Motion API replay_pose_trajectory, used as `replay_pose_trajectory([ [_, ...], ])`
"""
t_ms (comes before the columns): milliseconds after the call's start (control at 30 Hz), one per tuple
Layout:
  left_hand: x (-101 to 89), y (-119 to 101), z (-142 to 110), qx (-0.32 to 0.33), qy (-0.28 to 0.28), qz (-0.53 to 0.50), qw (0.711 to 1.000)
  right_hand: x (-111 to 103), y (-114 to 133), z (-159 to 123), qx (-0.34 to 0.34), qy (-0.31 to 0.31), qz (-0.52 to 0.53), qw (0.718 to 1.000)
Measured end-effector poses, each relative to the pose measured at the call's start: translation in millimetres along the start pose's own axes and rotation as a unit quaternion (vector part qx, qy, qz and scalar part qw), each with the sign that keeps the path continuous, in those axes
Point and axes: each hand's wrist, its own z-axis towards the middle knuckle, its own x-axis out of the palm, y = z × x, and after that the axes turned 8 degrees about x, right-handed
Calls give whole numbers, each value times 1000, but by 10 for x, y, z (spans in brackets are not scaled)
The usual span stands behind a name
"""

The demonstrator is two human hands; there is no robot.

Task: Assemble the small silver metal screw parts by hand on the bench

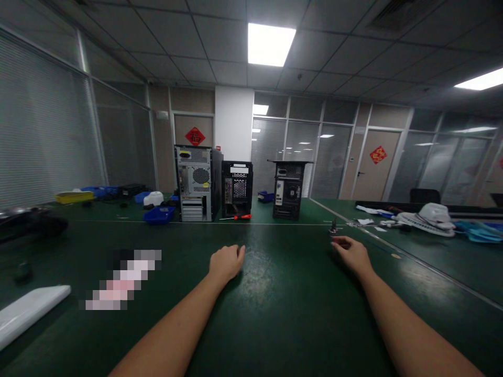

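On the green tabletop rests my left hand (227, 263), its fingers curled in and nothing visible in them. Farther right, my right hand (354, 255) has thumb and forefinger brought together at the base of a small dark metal part (334, 228) that stands upright. Its exact kind is too small to make out, and my fingers partly hide its lower end. Beyond my hands stand a large grey computer case (192, 180), a narrower black computer case (237, 183) and another black computer case (288, 191). A red-handled screwdriver (241, 217) lies before the middle case.
Blue bins (159, 215) and a yellow tray (74, 197) sit at the back left. A white object (33, 311) lies near left, beside a pixelated patch. White hats (430, 219) and blue packaging (477, 231) lie at the right, past a metal strip (408, 262).
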Motion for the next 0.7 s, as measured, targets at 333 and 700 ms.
replay_pose_trajectory([
  [333, -33, -21, -14, -7, 5, -8, 1000, 1, -3, -13, 5, -10, -6, 1000],
  [700, -18, -17, -13, -2, 1, 1, 1000, -36, 88, -74, -15, -40, -41, 998],
])
